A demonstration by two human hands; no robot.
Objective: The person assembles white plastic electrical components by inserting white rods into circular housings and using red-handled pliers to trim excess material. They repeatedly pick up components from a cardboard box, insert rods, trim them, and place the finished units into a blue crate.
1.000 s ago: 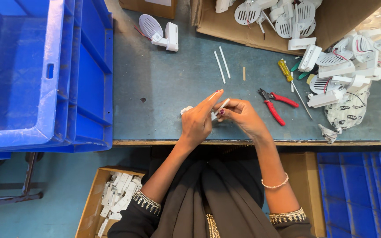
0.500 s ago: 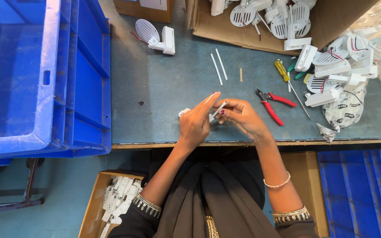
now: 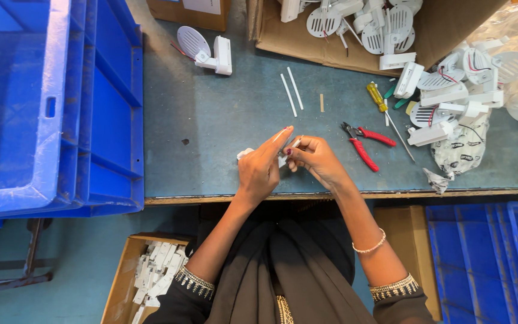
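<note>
Hands meet over the near edge of the counter. The left hand is closed loosely around a small white part, a corner of which peeks out at its left side; its forefinger is stretched out straight, pointing up and to the right. The right hand is curled, thumb and fingertips pinching a thin white stick whose tip touches the part between the two hands. How much of the part lies inside the left palm cannot be told.

Just right of the right hand lie red-handled pliers, and beyond them a yellow-handled screwdriver. Ahead of the hands, well apart, lie two white sticks side by side with a short tan sliver near them. Farther ahead and left stands a white fan unit. A heap of white fan parts sits to the far right, more of them in a cardboard box ahead. Blue crates are stacked far left. Below the left elbow, a box of white pieces rests on the floor.

Compared with half a second ago, the left forefinger is more fully extended, and the hands remain at the same spot on the counter's edge, the grips unchanged.
</note>
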